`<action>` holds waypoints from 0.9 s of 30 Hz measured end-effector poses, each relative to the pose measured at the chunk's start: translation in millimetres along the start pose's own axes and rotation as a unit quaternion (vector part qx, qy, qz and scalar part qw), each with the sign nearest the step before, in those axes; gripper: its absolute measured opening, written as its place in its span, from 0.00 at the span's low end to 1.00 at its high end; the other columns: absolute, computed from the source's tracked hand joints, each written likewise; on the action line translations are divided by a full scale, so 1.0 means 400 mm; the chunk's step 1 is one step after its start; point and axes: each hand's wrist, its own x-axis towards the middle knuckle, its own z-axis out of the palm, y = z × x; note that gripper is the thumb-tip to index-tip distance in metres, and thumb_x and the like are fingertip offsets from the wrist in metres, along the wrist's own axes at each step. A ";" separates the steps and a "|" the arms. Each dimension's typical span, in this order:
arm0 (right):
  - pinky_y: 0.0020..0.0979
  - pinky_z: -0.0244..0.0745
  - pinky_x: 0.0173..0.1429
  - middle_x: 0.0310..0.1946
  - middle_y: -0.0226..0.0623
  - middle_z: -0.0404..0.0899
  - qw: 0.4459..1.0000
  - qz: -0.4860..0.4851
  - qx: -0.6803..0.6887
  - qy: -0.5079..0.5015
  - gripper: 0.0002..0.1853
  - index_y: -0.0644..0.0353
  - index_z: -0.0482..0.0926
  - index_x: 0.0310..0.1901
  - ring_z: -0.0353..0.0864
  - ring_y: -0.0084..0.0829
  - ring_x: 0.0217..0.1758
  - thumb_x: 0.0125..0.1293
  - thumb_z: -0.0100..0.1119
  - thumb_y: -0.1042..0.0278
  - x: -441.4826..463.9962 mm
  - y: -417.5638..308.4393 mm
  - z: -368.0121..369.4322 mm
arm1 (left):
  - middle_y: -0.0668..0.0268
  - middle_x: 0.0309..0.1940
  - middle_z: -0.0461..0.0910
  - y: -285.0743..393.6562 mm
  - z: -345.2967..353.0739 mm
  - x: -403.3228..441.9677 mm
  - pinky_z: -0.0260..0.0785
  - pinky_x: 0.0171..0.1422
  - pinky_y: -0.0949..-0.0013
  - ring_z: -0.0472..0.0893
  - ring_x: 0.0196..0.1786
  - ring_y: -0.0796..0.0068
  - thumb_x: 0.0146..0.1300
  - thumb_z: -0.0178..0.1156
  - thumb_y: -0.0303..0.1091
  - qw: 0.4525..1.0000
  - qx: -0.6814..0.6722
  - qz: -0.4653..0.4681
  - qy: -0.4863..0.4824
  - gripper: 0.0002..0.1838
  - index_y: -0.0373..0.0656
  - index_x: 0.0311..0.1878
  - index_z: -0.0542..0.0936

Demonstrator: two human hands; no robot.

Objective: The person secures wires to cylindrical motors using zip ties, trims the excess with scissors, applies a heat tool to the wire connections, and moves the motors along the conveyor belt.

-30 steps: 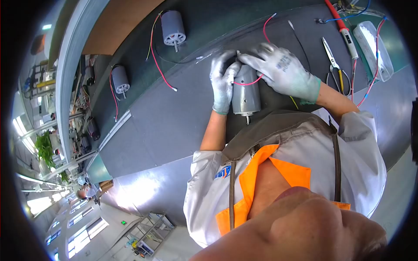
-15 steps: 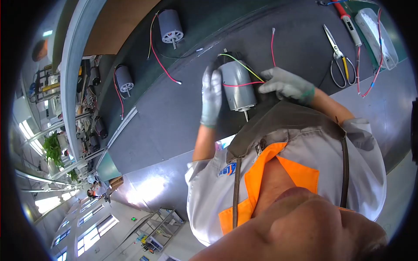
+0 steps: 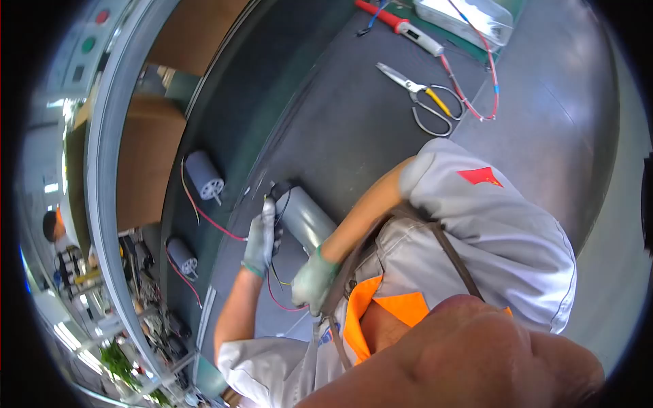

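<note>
- Right hand (image 3: 315, 280), gloved, curls its fingers under at the body-side end of the grey motor (image 3: 306, 216); whether it pinches the red wire (image 3: 294, 311) beside its fingers, I cannot tell.
- Left hand (image 3: 258, 241), gloved too, points its fingers up along the motor's dark far end; its hold there is unclear.
- Between both hands, the motor lies slantwise on the dark tabletop (image 3: 340, 129).
- Left of the left hand, a second motor (image 3: 203, 175) and a third motor (image 3: 181, 256) lie with red wires trailing.
- Well apart, towards the right, are scissors (image 3: 413, 86), a red-and-white tool (image 3: 401, 26) and a clear plastic box (image 3: 462, 30).
</note>
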 end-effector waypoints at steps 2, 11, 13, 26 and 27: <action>0.47 0.76 0.57 0.45 0.55 0.83 0.992 0.004 0.079 0.097 0.23 0.67 0.78 0.54 0.83 0.51 0.51 0.69 0.57 0.54 -0.236 -0.015 -0.129 | 0.79 0.19 0.65 -0.079 0.014 0.052 0.49 0.17 0.76 0.61 0.16 0.87 0.74 0.48 0.66 0.995 -0.072 0.070 0.017 0.27 0.54 0.29 0.67; 0.23 0.75 0.30 0.31 0.34 0.87 0.488 0.311 0.000 0.816 0.14 0.61 0.84 0.49 0.84 0.23 0.28 0.72 0.59 0.59 -1.283 -0.166 -0.301 | 0.81 0.18 0.61 -0.080 0.122 0.050 0.48 0.18 0.78 0.57 0.16 0.89 0.75 0.50 0.62 0.959 -0.277 0.040 0.048 0.24 0.55 0.30 0.68; 0.24 0.75 0.29 0.29 0.32 0.86 0.391 0.379 -0.039 0.838 0.12 0.61 0.85 0.46 0.84 0.22 0.28 0.72 0.58 0.62 -1.418 -0.084 -0.334 | 0.82 0.18 0.60 -0.058 0.149 0.061 0.47 0.18 0.78 0.57 0.16 0.90 0.76 0.49 0.61 0.958 -0.275 0.070 0.033 0.24 0.54 0.29 0.68; 0.48 0.79 0.47 0.35 0.54 0.85 0.352 0.633 -0.389 0.569 0.11 0.58 0.88 0.37 0.87 0.51 0.40 0.58 0.65 0.61 -1.513 0.167 -0.410 | 0.82 0.22 0.64 0.023 0.200 0.107 0.49 0.23 0.76 0.59 0.22 0.90 0.78 0.53 0.52 0.974 -0.144 0.178 0.013 0.21 0.46 0.33 0.76; 0.48 0.79 0.47 0.35 0.54 0.85 0.352 0.635 -0.389 0.567 0.11 0.58 0.88 0.37 0.87 0.51 0.40 0.58 0.65 0.61 -1.470 0.112 -0.406 | 0.82 0.22 0.64 0.026 0.199 0.109 0.49 0.23 0.76 0.59 0.22 0.90 0.78 0.53 0.52 0.974 -0.143 0.176 0.010 0.21 0.46 0.33 0.76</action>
